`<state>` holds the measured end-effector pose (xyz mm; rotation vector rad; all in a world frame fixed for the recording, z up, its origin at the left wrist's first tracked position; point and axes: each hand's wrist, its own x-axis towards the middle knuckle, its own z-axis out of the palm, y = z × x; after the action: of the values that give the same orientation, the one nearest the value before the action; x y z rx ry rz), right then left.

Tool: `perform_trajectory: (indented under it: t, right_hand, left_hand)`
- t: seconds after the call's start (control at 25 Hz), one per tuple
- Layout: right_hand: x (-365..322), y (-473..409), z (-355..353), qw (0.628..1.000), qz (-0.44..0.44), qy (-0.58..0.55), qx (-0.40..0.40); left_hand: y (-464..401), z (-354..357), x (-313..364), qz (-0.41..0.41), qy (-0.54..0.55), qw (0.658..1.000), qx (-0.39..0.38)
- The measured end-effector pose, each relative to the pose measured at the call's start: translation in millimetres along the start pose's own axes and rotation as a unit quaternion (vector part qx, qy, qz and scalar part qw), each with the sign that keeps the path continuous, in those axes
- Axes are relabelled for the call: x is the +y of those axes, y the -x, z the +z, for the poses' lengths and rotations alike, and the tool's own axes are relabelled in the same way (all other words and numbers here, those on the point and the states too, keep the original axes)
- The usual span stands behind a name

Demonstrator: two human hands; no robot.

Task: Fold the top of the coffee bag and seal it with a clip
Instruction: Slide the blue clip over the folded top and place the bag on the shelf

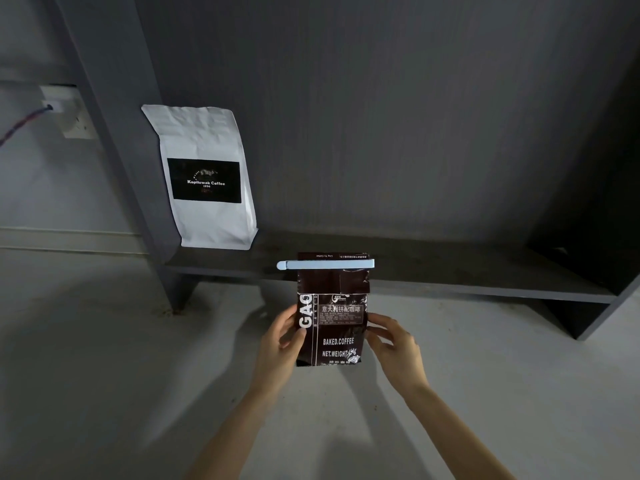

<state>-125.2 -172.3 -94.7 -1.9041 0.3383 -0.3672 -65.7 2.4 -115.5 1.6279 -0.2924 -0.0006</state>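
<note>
A dark brown coffee bag [337, 336] with white print is held upright in the air in front of the low shelf. Its top is folded over, and a long pale blue clip [325, 264] is clamped horizontally across the fold. My left hand [282, 344] grips the bag's left side with the thumb on the front. My right hand [393, 344] holds the right edge with fingers curled behind it.
A white coffee bag with a black label [204, 174] stands at the left end of a low dark grey shelf [450, 271], leaning on the back panel. A wall socket with a plugged cable [65, 110] is at far left. Pale floor lies below.
</note>
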Motion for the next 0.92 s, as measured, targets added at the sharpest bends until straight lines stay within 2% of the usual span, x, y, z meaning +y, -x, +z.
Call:
perform_trajectory:
  t: [0.24, 0.44, 0.64, 0.92]
  right_hand:
    - [-1, -2, -3, 0.997, -0.013, 0.050, 0.048]
    - [-14, -11, -4, 0.995, -0.018, 0.070, 0.061]
    - [-58, -37, -8, 0.995, -0.061, 0.052, 0.063]
    - [-117, -90, -2, 0.990, -0.119, 0.041, 0.065]
  left_hand:
    - [4, -5, 0, -0.008, -0.037, 0.999, 0.027]
    - [4, -8, 19, 0.007, -0.005, 0.999, 0.038]
    - [-24, -23, 55, 0.026, 0.032, 0.998, 0.039]
    - [-80, -45, 99, 0.082, 0.014, 0.993, 0.082]
